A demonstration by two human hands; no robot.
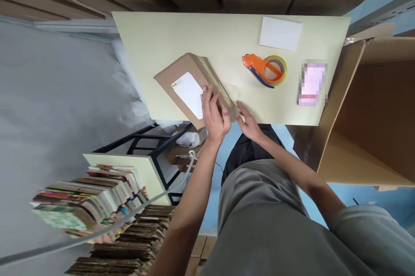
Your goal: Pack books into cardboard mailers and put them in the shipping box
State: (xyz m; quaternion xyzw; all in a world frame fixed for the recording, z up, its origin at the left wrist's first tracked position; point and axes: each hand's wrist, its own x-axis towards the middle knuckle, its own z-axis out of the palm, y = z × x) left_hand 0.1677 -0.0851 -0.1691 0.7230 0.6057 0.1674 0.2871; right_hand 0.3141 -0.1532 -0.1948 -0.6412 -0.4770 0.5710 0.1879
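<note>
A flat brown cardboard parcel (pixel 181 73) with a white label (pixel 189 92) lies at an angle on the pale yellow table (pixel 194 34). My left hand (pixel 214 114) rests on the parcel's near right edge, fingers together and pressed down beside the label. My right hand (pixel 248 120) lies just to the right, fingers stretched out, touching the parcel's corner and the table. Neither hand grips anything.
An orange tape dispenser (pixel 264 68) with a roll lies right of the parcel. A white sheet (pixel 280 33) and a pink item (pixel 311 84) sit further right. An open cardboard box (pixel 372 107) stands at right. Stacked books (pixel 94 198) lie lower left, cartons behind the table.
</note>
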